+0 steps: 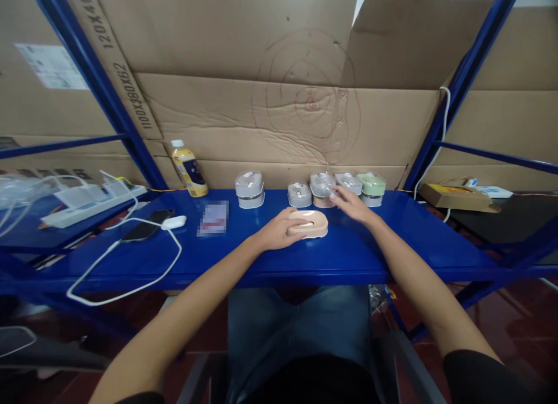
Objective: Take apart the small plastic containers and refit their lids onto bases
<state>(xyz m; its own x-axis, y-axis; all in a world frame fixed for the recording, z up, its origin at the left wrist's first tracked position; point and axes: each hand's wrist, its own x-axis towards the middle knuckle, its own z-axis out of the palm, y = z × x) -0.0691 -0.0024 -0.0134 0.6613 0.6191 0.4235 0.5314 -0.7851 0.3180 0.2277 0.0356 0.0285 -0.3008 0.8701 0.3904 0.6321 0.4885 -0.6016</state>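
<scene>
Head view, peach oval case point(307, 224), slotted top; L hand point(276, 232) grasping it, R hand point(352, 205) open by clear lid point(322, 184)

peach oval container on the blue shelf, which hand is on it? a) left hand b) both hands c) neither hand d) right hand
a, the left hand lies on the peach oval container, while the right hand is away from it, up at the row of containers behind.

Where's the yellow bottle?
In the head view, the yellow bottle stands at the back left of the blue shelf, against the cardboard, left of a grey container.
</scene>
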